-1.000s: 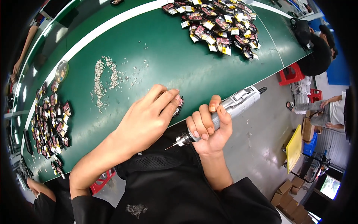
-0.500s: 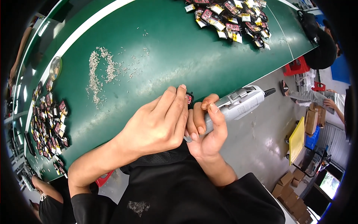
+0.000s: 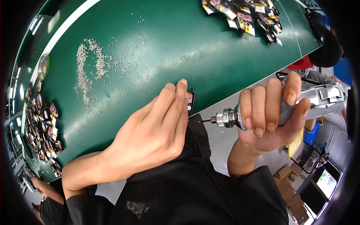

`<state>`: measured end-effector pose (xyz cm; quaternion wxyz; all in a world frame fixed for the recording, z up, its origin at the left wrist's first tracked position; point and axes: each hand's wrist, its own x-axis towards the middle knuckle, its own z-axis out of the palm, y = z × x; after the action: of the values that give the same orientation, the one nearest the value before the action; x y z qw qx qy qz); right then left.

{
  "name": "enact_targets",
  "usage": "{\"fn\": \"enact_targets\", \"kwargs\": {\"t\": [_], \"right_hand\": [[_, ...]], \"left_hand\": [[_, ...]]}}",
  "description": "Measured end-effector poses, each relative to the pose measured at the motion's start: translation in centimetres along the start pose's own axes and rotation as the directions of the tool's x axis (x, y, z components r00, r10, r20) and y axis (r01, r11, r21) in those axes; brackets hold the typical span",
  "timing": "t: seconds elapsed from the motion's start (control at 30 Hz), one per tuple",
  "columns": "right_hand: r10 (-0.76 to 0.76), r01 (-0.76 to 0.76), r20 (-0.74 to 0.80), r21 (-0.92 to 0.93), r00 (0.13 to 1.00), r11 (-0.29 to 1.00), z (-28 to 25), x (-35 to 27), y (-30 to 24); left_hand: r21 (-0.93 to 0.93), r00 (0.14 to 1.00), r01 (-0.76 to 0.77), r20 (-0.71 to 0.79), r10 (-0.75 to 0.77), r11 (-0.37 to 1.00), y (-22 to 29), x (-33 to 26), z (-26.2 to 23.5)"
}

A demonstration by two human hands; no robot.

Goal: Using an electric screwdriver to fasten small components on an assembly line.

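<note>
Head view, one frame. Two hands in sight, both the wearer's own. Left hand (image 3: 155, 129) lies palm down at the near edge of the green table (image 3: 225, 48), fingers together and pressed over one small dark part (image 3: 190, 102) with a red face; only a strip of that part shows past the fingertips, sitting right at the table's edge. Whether the fingers pinch it or just hold it flat, cannot tell. Right hand (image 3: 272, 112) is off the table, over the floor, closed around one silver power screwdriver (image 3: 300, 105): four fingers wrapped over the barrel, thumb beneath. The tool lies roughly level, its thin bit (image 3: 205, 121) pointing left toward the part, tip just short of it and not touching. Scattered on the table to the far left: a loose heap of small silver screws (image 3: 90, 67), too many to count, trailing off into stray single ones. Two piles of small dark parts with coloured labels: one at the left rim (image 3: 43, 131), one at the far right (image 3: 247, 13); each too many to count. One round metal dish (image 3: 43, 66) near the left edge. Cardboard boxes (image 3: 288, 183) on the floor at lower right, count unclear. Another person (image 3: 326, 45) in dark clothes at the table's right end.
</note>
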<state>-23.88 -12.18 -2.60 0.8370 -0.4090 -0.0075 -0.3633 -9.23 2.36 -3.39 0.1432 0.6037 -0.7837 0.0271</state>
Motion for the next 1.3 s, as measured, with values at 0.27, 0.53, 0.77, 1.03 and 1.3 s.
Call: {"fn": "enact_targets", "kwargs": {"t": [0.27, 0.53, 0.77, 1.03, 1.3], "right_hand": [[-0.003, 0.013, 0.115, -0.088, 0.993, 0.996, -1.1, 2.6, 1.3], [0.036, -0.021, 0.128, -0.118, 0.991, 0.993, -1.3, 2.8, 1.7], [0.107, -0.052, 0.24, -0.223, 0.965, 0.973, -0.3, 3.3, 1.9], [0.126, -0.06, 0.169, -0.349, 0.978, 0.935, 1.3, 3.9, 2.4], [0.0, -0.011, 0.273, 0.04, 0.962, 0.999, 1.3, 4.1, 2.2]], "left_hand": [[0.12, 0.999, -0.053, 0.001, 0.054, 0.991, 0.1, -0.3, 0.5], [0.123, 0.999, -0.043, -0.02, 0.046, 0.991, 0.1, -0.2, 0.6], [0.067, 0.999, -0.039, -0.015, 0.04, 0.997, -0.1, -0.5, 0.5], [0.105, 0.999, -0.043, 0.0, 0.043, 0.994, -0.3, -0.8, -0.2], [0.099, 0.993, 0.079, -0.095, -0.07, 0.992, 1.0, -3.8, -1.3]]}}
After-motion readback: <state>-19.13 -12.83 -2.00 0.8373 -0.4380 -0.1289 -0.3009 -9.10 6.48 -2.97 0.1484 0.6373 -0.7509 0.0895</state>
